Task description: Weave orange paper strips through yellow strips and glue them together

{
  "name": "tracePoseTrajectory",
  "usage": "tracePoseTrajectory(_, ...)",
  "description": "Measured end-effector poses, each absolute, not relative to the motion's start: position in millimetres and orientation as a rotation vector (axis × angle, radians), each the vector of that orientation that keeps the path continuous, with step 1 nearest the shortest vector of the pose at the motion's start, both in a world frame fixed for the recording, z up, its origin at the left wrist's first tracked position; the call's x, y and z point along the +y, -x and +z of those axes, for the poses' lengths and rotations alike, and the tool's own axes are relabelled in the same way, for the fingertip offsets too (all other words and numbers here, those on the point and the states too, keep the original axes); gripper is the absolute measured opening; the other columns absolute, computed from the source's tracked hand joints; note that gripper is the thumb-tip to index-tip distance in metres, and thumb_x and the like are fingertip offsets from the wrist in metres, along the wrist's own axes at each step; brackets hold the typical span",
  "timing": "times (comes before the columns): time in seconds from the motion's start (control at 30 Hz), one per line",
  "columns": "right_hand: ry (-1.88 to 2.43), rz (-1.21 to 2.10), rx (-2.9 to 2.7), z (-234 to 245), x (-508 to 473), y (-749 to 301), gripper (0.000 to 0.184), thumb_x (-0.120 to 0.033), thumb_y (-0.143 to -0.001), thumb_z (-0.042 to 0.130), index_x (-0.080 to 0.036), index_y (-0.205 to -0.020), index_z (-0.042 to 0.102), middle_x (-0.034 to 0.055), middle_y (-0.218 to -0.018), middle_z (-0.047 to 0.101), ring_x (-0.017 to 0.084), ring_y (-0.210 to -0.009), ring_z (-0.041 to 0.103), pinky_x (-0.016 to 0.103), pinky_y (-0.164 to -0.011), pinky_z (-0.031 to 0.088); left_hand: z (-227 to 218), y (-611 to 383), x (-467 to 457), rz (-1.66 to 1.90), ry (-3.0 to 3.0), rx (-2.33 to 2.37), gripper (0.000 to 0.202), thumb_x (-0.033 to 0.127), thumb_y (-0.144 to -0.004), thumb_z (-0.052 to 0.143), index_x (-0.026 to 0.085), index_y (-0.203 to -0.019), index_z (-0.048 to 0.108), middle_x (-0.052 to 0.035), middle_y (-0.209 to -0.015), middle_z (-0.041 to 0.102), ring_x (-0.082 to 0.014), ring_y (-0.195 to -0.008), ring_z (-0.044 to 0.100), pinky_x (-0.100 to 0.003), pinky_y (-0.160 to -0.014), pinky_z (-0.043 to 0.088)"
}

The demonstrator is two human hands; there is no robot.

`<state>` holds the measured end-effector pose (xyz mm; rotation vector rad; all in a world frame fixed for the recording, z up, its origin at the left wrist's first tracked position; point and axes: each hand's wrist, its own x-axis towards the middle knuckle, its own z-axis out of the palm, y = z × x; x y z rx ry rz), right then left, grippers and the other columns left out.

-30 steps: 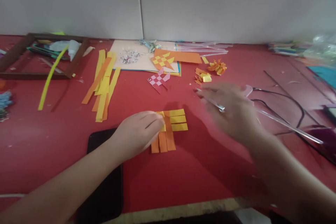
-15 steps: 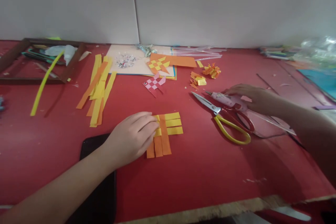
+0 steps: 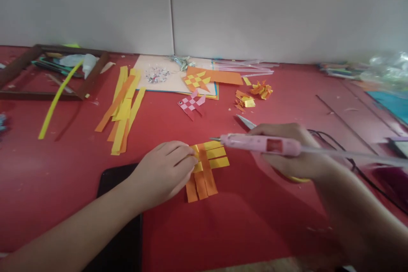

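A woven piece of orange and yellow paper strips (image 3: 206, 165) lies on the red table (image 3: 242, 225). My left hand (image 3: 164, 172) rests on its left side, fingers pressed together on the strips. My right hand (image 3: 291, 153) is wrapped around a pink glue gun (image 3: 261, 143), held level above the table with its nozzle pointing left, just over the woven piece's right edge. A clear glue stick sticks out of the gun's back toward the right. Scissors (image 3: 247, 122) lie behind my right hand, mostly hidden.
Loose yellow and orange strips (image 3: 123, 106) lie at left. A wooden frame (image 3: 47, 70) sits far left. Small woven paper fish (image 3: 191, 104), a sheet with beads (image 3: 159, 74) and paper scraps (image 3: 251, 93) lie behind. A black tablet (image 3: 123, 221) sits under my left forearm. A black cord (image 3: 357, 165) runs right.
My right hand has lifted the pink glue gun from beside the scissors and brought it left toward the woven strips. My left hand has stayed on the piece.
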<state>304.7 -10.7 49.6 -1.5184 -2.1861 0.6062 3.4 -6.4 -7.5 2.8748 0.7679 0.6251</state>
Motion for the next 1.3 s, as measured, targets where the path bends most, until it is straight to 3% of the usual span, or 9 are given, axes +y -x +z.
tracePoseTrajectory(0.1, 1.458, 0.6, -2.24, 34, -13, -286, 0.015, -0.017, -0.069, 0.052, -0.019, -0.077, 0.065, 0.0005, -0.068, 0.069, 0.011, -0.053, 0.06, 0.021, -0.044, 0.043, -7, -4, -6, 0.637, -2.909, 0.775, 0.015, 0.016, -0.091, 0.052, 0.012, -0.1, 0.064, -0.01, -0.104, 0.066, -0.024, -0.099, 0.06, -0.042, -0.09, 0.053)
tracePoseTrajectory(0.23, 1.293, 0.444, -2.329, 21, -16, -285, 0.01, -0.018, -0.076, 0.051, -0.02, -0.077, 0.061, 0.0018, -0.073, 0.067, 0.013, -0.062, 0.06, 0.026, -0.054, 0.046, -6, -4, -5, 0.648, -2.908, 0.778, 0.017, 0.016, -0.092, 0.05, 0.013, -0.101, 0.065, -0.0101, -0.105, 0.067, -0.0235, -0.099, 0.06, -0.041, -0.091, 0.052)
tracePoseTrajectory(0.37, 1.274, 0.416, -2.33, 17, -16, -286, 0.007, -0.019, -0.078, 0.052, -0.02, -0.074, 0.057, 0.0009, -0.07, 0.062, 0.012, -0.061, 0.055, 0.026, -0.054, 0.042, -6, -5, -5, 0.643, -2.902, 0.764, 0.017, 0.016, -0.092, 0.05, 0.013, -0.101, 0.065, -0.0103, -0.104, 0.067, -0.0237, -0.099, 0.06, -0.041, -0.091, 0.052)
tracePoseTrajectory(1.3, 1.423, 0.334, -2.437, 18, -15, -284, 0.007, -0.024, -0.073, 0.046, -0.02, -0.071, 0.051, 0.0019, -0.066, 0.057, 0.015, -0.057, 0.053, 0.028, -0.051, 0.037, -4, -5, -3, 0.641, -2.902, 0.74, 0.016, 0.017, -0.094, 0.05, 0.013, -0.097, 0.065, -0.0094, -0.102, 0.067, -0.0225, -0.097, 0.06, -0.04, -0.09, 0.052)
